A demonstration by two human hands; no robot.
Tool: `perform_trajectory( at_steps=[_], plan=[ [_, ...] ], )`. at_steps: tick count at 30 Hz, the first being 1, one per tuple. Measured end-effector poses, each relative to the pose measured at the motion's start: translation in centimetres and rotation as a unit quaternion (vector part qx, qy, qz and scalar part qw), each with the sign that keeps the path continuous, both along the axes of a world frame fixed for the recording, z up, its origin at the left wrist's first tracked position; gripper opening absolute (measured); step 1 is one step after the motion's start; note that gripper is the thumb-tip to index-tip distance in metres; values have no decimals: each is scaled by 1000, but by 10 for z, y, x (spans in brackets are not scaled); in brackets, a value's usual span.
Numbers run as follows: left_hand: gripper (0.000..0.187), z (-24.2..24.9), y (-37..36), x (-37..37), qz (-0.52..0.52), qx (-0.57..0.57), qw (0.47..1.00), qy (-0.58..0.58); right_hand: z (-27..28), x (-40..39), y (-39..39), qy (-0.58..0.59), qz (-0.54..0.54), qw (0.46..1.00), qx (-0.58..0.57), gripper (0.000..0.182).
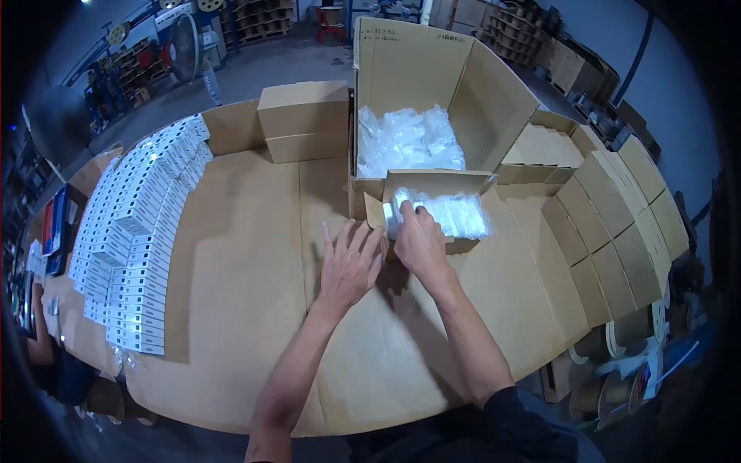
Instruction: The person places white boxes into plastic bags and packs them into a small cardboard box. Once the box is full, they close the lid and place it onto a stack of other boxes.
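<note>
A small open cardboard box [436, 182] stands at the middle of the table, with a row of clear plastic-wrapped packets [457, 214] inside. My right hand [421, 241] reaches over its front edge, fingers closed on a wrapped packet [400, 204] at the left end of the row. My left hand [350, 261] is beside the box's left end, fingers spread, holding nothing. Behind the small box is a large open carton [413, 69] with more clear plastic bags [409, 140] in it.
Stacks of small white boxes [143, 224] line the table's [239, 255] left side. Closed brown cartons [610, 224] are stacked at the right. Another brown box [305, 123] stands at the back. A co-worker's arm [40, 324] shows at the far left.
</note>
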State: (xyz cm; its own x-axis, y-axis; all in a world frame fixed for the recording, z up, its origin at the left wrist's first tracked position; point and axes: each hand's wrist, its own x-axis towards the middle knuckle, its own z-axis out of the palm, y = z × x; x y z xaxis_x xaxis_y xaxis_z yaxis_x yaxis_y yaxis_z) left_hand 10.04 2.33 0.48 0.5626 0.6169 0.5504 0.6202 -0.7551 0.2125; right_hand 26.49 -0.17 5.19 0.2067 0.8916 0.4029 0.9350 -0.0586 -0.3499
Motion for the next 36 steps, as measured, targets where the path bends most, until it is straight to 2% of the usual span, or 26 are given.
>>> perform_trajectory(
  at_steps=[3,4,7,8,13,16,19,20,21,22,23,24,26,27,29,32,35,36],
  plan=[
    [58,1,0,5,3,-5,1000,-12,6,2,-4,4,3,999,-52,33],
    [58,1,-1,6,5,-6,1000,-16,8,2,-12,1,5,997,-80,44],
    [57,0,-1,8,5,-11,1000,-26,-21,3,-31,-138,30,990,20,59],
    [56,-2,-2,8,8,-11,1000,-23,-33,6,-33,-88,50,995,-27,66],
    [57,-4,-2,10,22,-21,999,-11,-41,13,-26,-105,76,990,-49,71],
    [66,-2,-9,14,37,-31,999,-19,-36,13,-30,-103,75,990,-59,73],
    [78,-5,-17,24,-9,-112,973,-204,-16,22,-57,-55,100,993,-21,77],
    [85,-2,-22,33,6,-156,947,-279,-6,31,-70,-75,79,993,54,71],
    [86,-1,-21,42,31,-166,944,-283,-14,45,-76,61,35,987,147,64],
    [86,-2,-23,49,56,-181,940,-284,-26,61,-83,198,-12,952,231,57],
    [87,-3,-23,57,79,-194,935,-286,-35,81,-83,252,-97,929,252,49],
    [72,-3,-22,67,77,-203,922,-319,-43,103,-79,303,-181,896,271,41],
    [55,-2,-11,74,91,-277,907,-304,-60,143,-61,298,-205,892,272,35],
    [51,-3,-6,76,97,-315,897,-296,-46,149,-55,331,-197,901,199,34],
    [49,-15,4,77,144,-290,906,-271,-16,157,-49,391,-177,902,47,35],
    [52,-12,-3,74,210,-307,900,-228,-59,193,-28,233,-83,961,119,43],
    [45,-4,-20,60,245,-371,874,-198,-29,190,-53,271,-47,962,3,45],
    [42,-1,-27,55,249,-394,863,-193,-29,192,-61,274,-40,961,-4,45]
  ],
)
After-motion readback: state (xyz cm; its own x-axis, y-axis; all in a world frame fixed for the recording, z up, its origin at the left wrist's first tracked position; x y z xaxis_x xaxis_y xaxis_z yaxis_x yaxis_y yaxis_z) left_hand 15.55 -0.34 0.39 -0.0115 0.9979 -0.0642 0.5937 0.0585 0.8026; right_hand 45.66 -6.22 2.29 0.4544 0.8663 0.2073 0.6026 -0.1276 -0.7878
